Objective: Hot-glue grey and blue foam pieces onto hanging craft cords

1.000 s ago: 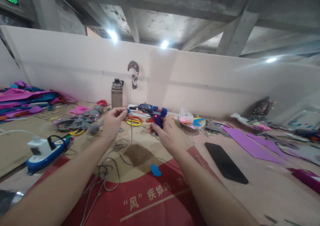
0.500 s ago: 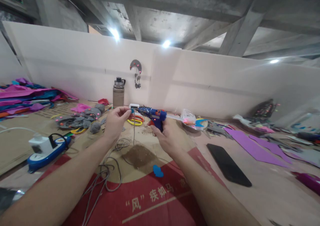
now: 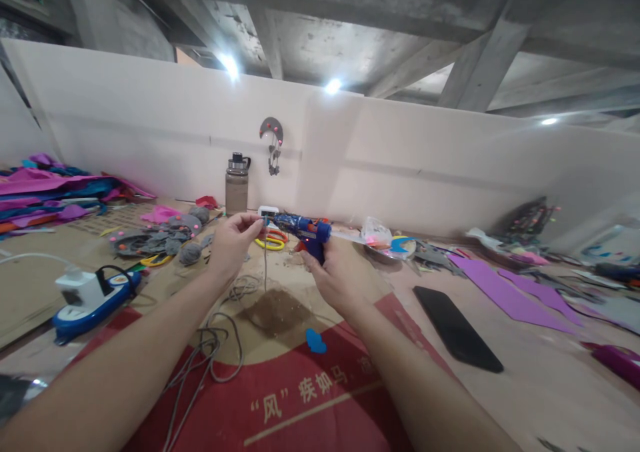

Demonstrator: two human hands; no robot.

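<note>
My right hand [image 3: 343, 275] is wrapped around the handle of a blue hot glue gun [image 3: 316, 232], a red light showing on it. A whitish glue stick [image 3: 345, 237] juts from its back end. The nozzle points left at my left hand [image 3: 233, 242]. Between thumb and fingertips there, I pinch a small blue piece [image 3: 265, 221], mostly covered by the fingers. A grey cord [image 3: 265, 265] hangs straight down from it to the board, close to the nozzle. Whether nozzle and piece touch, I cannot tell. Below lies a loose blue cutout [image 3: 315, 341].
Tangled grey cord [image 3: 215, 349] lies on the red and tan board [image 3: 300, 422]. A phone [image 3: 457, 329] and purple sheets [image 3: 505, 295] are right; a power strip [image 3: 95, 309] is left. Behind stand a bottle [image 3: 237, 189], scissors [image 3: 273, 241] and a plate of scraps [image 3: 393, 249].
The glue gun has shifted very slightly left, its nozzle nearer the fingertips of my left hand. Both hands keep their hold.
</note>
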